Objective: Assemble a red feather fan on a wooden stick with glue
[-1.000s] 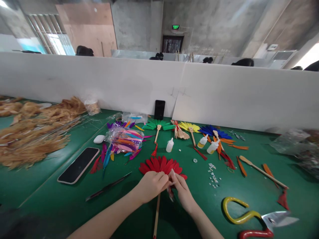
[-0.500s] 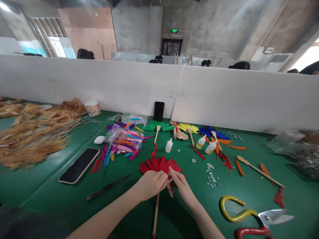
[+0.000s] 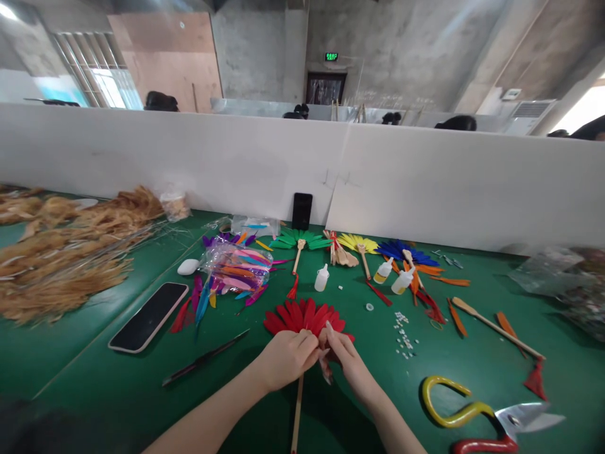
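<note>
A red feather fan point(image 3: 302, 313) spreads out in front of me, its thin wooden handle point(image 3: 297, 410) pointing toward my body. Over the fan's base, my left hand point(image 3: 286, 358) is closed, with the fingertips pinched together. My right hand point(image 3: 348, 360) meets it from the other side, also closed, its thumb raised and the other fingers curled under at the fan's lower right edge. The fingertips of both hands nearly touch and cover the join of feathers and handle. Whether a small piece lies between them is hidden.
Green, yellow and blue feather fans point(image 3: 301, 243) lie behind, near small glue bottles point(image 3: 321, 277). Small white beads point(image 3: 403, 337) and large scissors point(image 3: 501, 419) are on the right. Left are a craft knife point(image 3: 205, 358), a phone point(image 3: 149, 317), bagged feathers point(image 3: 241, 265) and tan fibre point(image 3: 70, 252).
Both hands stay at the fan's base, with small shifts of the fingers. The view has moved slightly; the fan remains in place.
</note>
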The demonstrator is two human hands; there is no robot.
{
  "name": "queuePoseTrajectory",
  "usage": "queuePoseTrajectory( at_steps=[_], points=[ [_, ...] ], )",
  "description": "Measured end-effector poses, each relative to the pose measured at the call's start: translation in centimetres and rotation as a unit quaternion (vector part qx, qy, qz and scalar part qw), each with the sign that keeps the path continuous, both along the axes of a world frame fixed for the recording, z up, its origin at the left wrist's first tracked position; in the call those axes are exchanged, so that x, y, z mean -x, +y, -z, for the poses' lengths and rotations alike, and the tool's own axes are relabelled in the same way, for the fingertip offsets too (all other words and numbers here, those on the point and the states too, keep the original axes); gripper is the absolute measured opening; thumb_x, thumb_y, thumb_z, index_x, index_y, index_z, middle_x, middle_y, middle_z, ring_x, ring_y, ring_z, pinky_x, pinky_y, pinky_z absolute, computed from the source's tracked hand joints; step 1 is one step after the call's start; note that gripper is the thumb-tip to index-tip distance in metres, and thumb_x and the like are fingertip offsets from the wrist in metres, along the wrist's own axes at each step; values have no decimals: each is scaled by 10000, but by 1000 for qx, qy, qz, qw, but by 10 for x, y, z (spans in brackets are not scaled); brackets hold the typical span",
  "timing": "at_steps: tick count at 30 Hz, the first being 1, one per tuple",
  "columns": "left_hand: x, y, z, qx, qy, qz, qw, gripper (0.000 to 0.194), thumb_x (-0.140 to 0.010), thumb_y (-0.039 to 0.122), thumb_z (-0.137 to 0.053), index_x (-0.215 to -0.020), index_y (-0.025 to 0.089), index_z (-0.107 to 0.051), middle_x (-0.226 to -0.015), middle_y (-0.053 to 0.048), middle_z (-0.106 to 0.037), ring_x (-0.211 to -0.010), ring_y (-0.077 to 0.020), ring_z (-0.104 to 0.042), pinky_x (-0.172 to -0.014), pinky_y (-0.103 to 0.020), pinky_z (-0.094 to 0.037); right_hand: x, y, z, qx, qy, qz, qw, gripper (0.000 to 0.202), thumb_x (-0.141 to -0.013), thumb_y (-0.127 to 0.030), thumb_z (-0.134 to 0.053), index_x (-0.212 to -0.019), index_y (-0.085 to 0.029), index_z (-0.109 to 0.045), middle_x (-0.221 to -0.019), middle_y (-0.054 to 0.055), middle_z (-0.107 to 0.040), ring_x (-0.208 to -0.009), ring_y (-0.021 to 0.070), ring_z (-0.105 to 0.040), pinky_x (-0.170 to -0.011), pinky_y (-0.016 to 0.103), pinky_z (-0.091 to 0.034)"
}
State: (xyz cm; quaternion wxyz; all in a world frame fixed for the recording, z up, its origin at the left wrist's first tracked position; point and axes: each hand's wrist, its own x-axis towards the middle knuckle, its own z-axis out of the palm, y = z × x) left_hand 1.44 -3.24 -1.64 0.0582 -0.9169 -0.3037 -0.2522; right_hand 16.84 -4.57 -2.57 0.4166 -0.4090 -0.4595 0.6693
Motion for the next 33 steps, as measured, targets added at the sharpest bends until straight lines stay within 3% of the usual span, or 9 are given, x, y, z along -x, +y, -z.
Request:
queuePoseTrajectory(
  at_steps=[5,23,33],
  points=[
    [0,-1,-2,6,-14,1,1000,257,-930,208,-288,-807,145,-504,-681,-51,-625,-519,-154,-593,-438,-246,-430,0,0,-1,-35,-26,-12,999,489,-814,-625,-421,-610,-181,-439,-442,-52,-465,-387,78,-446,-413,194,-357],
    [3,-1,-11,17,-58,18,998,324,-929,218,-313,-685,157,-518,-588,-20,-586,-456,-111,-538,-429,-210,-398,-3,1,-2,-50,-63,-35,996,439,-835,-565,-459,-718,-150,-543,-556,-30,-504,-466,80,-482,-456,195,-395],
    [7,0,1,28,-43,24,998,302,-925,255,-347,-734,145,-555,-601,-24,-622,-481,-139,-571,-456,-233,-402,-4,0,-9,-97,-102,-68,988,355,-869,-460,-479,-724,-140,-534,-599,-33,-468,-496,72,-474,-446,183,-354]
  ],
)
